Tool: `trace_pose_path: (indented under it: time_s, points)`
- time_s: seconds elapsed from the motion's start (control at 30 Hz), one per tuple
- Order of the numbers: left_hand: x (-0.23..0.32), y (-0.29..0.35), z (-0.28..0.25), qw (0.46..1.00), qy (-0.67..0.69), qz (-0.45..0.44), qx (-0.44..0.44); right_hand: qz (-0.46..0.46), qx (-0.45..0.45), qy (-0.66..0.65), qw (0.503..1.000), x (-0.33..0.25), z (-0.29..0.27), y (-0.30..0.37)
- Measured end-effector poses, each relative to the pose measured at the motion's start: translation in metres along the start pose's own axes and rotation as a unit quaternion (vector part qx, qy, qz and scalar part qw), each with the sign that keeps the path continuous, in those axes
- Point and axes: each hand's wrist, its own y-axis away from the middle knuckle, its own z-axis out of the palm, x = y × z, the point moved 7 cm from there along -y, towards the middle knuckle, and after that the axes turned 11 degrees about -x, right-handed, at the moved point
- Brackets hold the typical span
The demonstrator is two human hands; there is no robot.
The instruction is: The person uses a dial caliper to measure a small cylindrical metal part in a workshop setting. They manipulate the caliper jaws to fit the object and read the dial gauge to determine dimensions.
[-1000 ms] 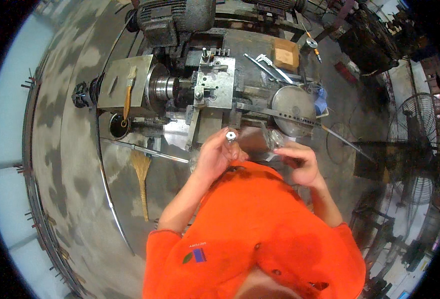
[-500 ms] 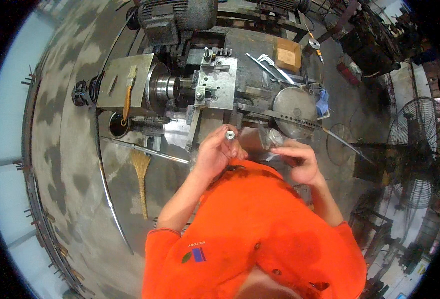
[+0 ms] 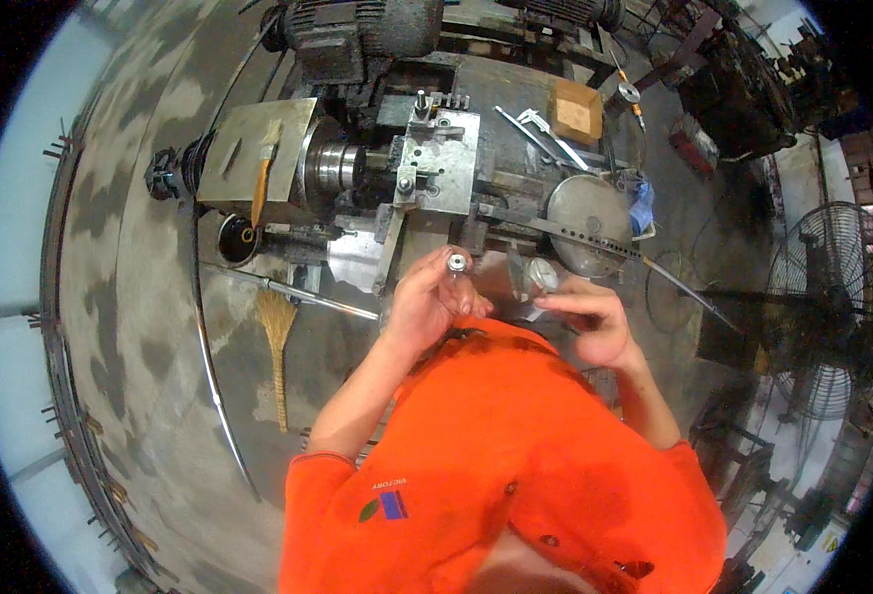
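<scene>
- left hand (image 3: 427, 302) is raised in front of the chest, its fingers (image 3: 461, 297) pinching a small silver-grey round metal part with a dark centre hole (image 3: 454, 262); the part sits at the fingertips, above the palm, its holed face turned up toward the camera
- long axis of the round part looks to run roughly up toward the head, end-on in this view; how long it is cannot be told, since the fingers hide its lower portion
- right hand (image 3: 595, 322) is just to the right at about the same height, fingers curled and drawn together; whether they grip something small cannot be told
- the part lies to the left of the right hand, near but apart, with a clear gap between the two hands; the left hand is the one on it
- just above the right hand sits a pale grey round metal cap-like piece (image 3: 538, 277), close to its fingertips; touching or not cannot be told
- beyond both hands stands a dark grey metal lathe (image 3: 357, 168) with its shiny steel chuck (image 3: 333, 166) and blocky grey tool post (image 3: 441, 158); the part is held on the near side of it, well short of the chuck
- a flat round grey metal disc (image 3: 590, 210) lies on the machine to the right, beyond the right hand
- a straw hand broom (image 3: 278, 346) lies on the concrete floor (image 3: 159, 396) at left, well apart from both hands
</scene>
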Motion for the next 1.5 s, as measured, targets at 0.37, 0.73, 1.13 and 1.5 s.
trace_pose_path:
  time_s: [0.37,0.73,1.13,1.5]
  points:
    - [-0.002,0.006,0.005,1.000,-0.004,0.001,0.003,0.013,-0.011,0.020,1.000,-0.002,0.006,0.009]
    - [-0.004,0.013,0.007,1.000,-0.023,-0.014,0.012,0.027,0.004,-0.005,1.000,-0.009,0.011,0.018]
    - [-0.012,0.017,-0.002,0.999,0.000,-0.036,0.002,0.041,0.044,0.031,0.998,-0.020,0.022,0.032]
    - [-0.018,0.000,-0.003,0.998,-0.045,-0.048,0.017,0.059,0.075,0.034,0.995,0.001,-0.008,0.044]
